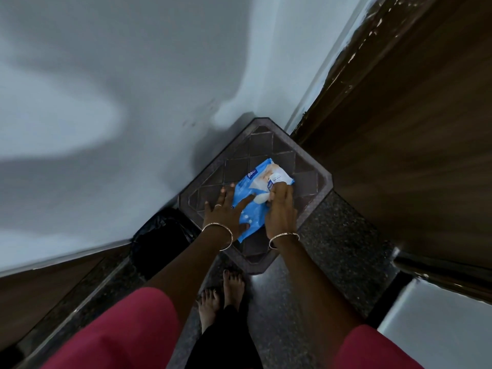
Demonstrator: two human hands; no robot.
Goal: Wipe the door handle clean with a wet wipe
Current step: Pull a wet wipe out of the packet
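A blue and white pack of wet wipes (253,187) lies on a dark brown plastic stool (308,179) in the corner by the wall. My left hand (226,211) lies flat on the pack's near left side, fingers spread, pressing it down. My right hand (281,209) is at the pack's opening, its fingertips pinched on a white wet wipe (262,198) that sticks out of the pack. The brown wooden door (415,134) stands to the right. Its handle is out of sight.
A black bin with a black liner (162,241) stands on the floor left of the stool, against the pale wall (111,107). The floor is dark speckled stone (343,251). My bare feet (223,296) are just before the stool.
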